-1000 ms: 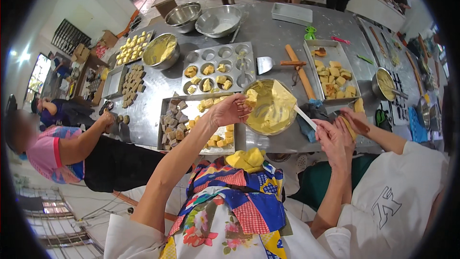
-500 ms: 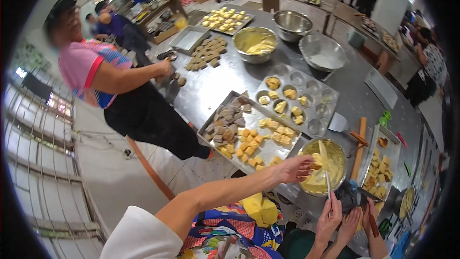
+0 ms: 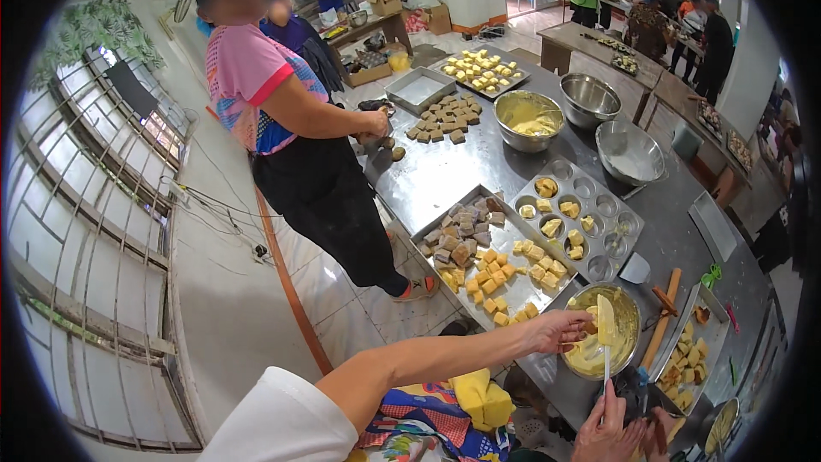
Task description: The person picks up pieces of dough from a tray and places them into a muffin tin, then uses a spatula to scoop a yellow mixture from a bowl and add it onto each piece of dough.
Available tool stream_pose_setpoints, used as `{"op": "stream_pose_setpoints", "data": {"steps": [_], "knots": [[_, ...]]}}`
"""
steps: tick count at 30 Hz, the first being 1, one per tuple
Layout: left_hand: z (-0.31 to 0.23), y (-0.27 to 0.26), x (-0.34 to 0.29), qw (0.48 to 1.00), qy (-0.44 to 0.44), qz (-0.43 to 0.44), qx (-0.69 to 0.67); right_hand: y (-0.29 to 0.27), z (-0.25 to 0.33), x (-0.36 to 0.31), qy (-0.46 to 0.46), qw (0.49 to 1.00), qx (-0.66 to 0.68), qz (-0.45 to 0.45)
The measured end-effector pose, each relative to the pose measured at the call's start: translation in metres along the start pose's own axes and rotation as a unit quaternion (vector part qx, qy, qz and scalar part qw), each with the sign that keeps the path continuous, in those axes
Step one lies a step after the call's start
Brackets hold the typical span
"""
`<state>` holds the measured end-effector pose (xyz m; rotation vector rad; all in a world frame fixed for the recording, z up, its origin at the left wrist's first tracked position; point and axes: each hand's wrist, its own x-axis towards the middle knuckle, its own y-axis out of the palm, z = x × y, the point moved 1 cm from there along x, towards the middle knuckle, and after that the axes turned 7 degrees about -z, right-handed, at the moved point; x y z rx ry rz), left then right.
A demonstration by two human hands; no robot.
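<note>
A metal bowl [image 3: 634, 351] smeared with pale yellow cream stands at the table's near edge. Over it, my left hand [image 3: 558, 331] pinches a small piece of cake [image 3: 590, 322], mostly hidden by the fingers. My right hand [image 3: 601, 429] is closed round the handle of a spatula [image 3: 606, 325], whose cream-coated blade is beside the cake piece. Left of the bowl, a metal tray [image 3: 547, 302] carries yellow cake cubes [image 3: 490, 272], cream-coated cubes [image 3: 540, 263] and greyish-brown coated cubes [image 3: 462, 235]. Behind it lies a muffin tin [image 3: 603, 267] with coated pieces in some cups.
Close by my right hand are a co-worker's hands [image 3: 658, 432]. A wooden rolling pin [image 3: 661, 316] and a tray of cubes [image 3: 684, 359] lie to the right. Farther back stand several metal bowls [image 3: 590, 98]. Another person [image 3: 291, 111] works at the table's left side.
The whole view has shifted, so the table appears farther right and more of the back of the room shows. Both hands stay at the bowl, holding the cake piece and the spatula.
</note>
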<state>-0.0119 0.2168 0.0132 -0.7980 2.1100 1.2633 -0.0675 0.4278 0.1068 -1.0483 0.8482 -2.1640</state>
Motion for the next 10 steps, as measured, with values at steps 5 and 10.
{"op": "stream_pose_setpoints", "data": {"steps": [5,10], "knots": [[-0.001,0.002,0.01,0.996,-0.047,0.076,0.021,0.015,-0.019,-0.027,0.046,0.998,0.005,-0.047],[-0.017,-0.004,0.009,0.99,-0.035,0.119,0.064,0.015,0.002,-0.033,0.161,0.978,0.073,-0.112]]}}
